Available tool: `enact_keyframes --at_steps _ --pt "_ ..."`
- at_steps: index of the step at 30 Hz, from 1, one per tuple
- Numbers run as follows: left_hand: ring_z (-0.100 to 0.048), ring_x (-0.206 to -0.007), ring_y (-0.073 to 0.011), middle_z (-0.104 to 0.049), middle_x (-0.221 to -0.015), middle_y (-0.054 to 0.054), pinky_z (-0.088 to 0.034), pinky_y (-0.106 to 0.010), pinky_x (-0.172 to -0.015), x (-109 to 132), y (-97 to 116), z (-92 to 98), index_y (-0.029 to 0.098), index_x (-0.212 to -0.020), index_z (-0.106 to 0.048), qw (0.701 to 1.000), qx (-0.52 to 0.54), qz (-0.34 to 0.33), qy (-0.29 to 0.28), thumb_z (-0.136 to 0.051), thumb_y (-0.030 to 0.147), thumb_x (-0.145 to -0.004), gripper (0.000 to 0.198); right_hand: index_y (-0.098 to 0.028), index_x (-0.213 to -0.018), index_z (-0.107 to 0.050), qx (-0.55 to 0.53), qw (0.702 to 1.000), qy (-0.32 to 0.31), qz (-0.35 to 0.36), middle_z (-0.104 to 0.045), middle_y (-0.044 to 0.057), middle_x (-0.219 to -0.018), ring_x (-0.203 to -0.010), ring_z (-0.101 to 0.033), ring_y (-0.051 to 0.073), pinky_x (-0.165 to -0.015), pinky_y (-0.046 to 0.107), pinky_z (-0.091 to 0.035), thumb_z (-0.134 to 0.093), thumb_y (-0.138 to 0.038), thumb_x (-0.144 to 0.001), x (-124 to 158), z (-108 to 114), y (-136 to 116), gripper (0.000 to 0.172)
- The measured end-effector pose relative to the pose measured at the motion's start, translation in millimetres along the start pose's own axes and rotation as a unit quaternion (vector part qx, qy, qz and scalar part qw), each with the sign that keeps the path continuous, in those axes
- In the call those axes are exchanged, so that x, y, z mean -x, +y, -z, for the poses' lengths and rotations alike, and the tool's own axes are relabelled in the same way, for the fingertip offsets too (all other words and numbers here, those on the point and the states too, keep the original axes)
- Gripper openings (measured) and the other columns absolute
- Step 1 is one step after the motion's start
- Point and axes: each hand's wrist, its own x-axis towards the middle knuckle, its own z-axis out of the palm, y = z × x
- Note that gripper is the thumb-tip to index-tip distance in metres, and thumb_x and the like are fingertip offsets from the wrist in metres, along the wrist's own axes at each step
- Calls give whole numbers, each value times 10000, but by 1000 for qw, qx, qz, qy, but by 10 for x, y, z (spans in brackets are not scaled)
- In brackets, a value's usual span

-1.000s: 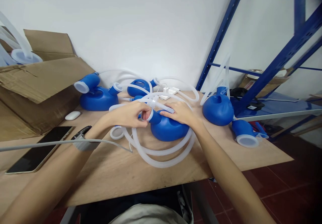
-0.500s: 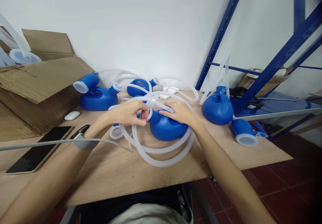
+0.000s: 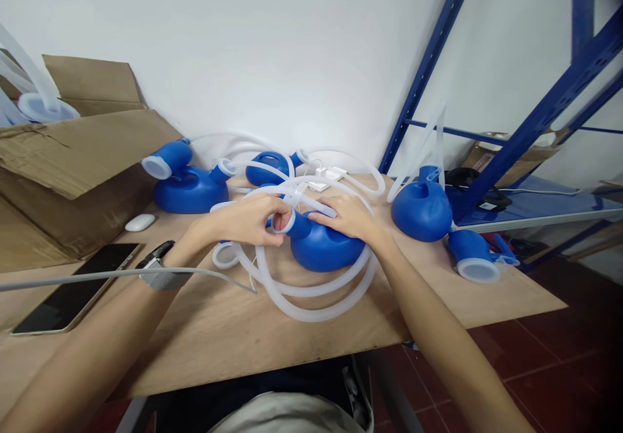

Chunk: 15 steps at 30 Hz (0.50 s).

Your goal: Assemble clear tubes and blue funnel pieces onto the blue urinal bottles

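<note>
A blue plastic urinal bottle (image 3: 327,250) lies on the wooden table in front of me, its neck pointing left. My left hand (image 3: 260,220) has its fingers curled round the white rim (image 3: 285,221) at the bottle's mouth, fingertips partly inside the opening. Over the top of the same bottle lies my right hand (image 3: 348,217), gripping it and steadying it against the table, with the thumb toward the neck. The end of a clear hose (image 3: 321,207) shows at that thumb. More clear hose (image 3: 316,315) loops around the bottle's front.
More blue urinal bottles (image 3: 191,191) stand at the left, back and right (image 3: 421,212). A loose blue spout piece (image 3: 470,248) lies near the table's right edge. At the left are a cardboard box (image 3: 92,160), a phone (image 3: 73,290) and a white earbud case (image 3: 139,223). A blue shelf (image 3: 540,199) stands right.
My left fingers have shifted slightly at the bottle's mouth, and more of the white rim shows. My right hand and the bottle stay nearly in place.
</note>
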Motion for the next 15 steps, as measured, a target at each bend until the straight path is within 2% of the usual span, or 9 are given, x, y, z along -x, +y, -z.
enact_keyframes --at_steps 6,15 --pt "-565 -736 -159 -622 -724 21 -421 -272 -687 2 -1 -5 195 -693 -564 1000 11 3 1 -623 201 -710 62 -232 -1133 -757 -2 1000 2 1 -791 75 -1068 -1001 -704 283 -842 350 -455 -504 -661 -1009 3 0 -9 513" --pt "-558 -712 -148 -630 -733 22 -404 -261 -651 2 -2 18 190 -706 -587 1000 19 11 -11 -636 202 -723 53 -217 -1101 -759 -3 1000 -3 -1 -792 80 -1052 -982 -706 284 -822 352 -447 -519 -642 -1009 -4 7 -34 496"
